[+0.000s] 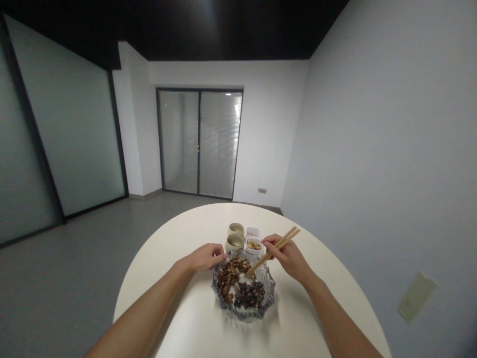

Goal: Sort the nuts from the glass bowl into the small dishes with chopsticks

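My right hand (pixel 285 256) is closed around a pair of wooden chopsticks (pixel 274 252), which slant down to the left with their tips inside a clear glass bowl (pixel 244 314). The bowl has a scalloped rim. Long brown striped seeds (pixel 230 276) lie along its left and back, and dark, shiny round pieces (pixel 250 294) are heaped at the front right; I cannot make out their exact kind. At the bowl's back left rim is my left hand (pixel 209 256), fingers curled and thumb against the edge.
Behind the bowl stand two small greenish cups (pixel 234 242), (pixel 236 228). Beside them are a white square dish of pale nuts (pixel 254 245) and another white dish (pixel 253 232) farther back. All rest on a round white table (pixel 179 233). A wall (pixel 372 174) rises on the right.
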Available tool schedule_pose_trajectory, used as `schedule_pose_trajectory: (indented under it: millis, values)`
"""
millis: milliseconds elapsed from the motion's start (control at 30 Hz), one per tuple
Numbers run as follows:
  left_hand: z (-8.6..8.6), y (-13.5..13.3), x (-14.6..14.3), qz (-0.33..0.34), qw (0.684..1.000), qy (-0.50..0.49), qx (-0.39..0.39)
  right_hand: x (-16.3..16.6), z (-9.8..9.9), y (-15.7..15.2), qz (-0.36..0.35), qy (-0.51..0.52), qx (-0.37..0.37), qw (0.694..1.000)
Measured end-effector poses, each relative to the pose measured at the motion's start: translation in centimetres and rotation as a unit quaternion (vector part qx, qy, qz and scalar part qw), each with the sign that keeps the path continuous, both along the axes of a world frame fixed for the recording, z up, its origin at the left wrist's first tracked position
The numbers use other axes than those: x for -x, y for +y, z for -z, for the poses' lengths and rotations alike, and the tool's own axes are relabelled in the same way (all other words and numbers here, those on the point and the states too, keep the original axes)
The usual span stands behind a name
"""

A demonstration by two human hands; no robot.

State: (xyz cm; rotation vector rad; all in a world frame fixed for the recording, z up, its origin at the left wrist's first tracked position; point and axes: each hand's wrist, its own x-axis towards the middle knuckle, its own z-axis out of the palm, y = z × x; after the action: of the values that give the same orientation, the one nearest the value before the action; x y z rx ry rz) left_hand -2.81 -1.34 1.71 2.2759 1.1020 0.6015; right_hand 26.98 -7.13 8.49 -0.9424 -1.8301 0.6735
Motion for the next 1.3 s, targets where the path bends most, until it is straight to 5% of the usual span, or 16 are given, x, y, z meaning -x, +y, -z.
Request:
schedule_pose_trajectory:
  millis: [1067, 1300]
  values:
    - [-0.1, 0.0, 0.0, 0.002, 1.000, -0.007, 0.007, -0.1, -0.4, -0.2, 0.001, -0.020, -0.019, 1.000]
    - [-0.2, -0.1, 0.1, 0.005, 1.000, -0.007, 0.004, -0.5, -1.0, -0.1, 0.042, 0.012, -0.069, 0.997]
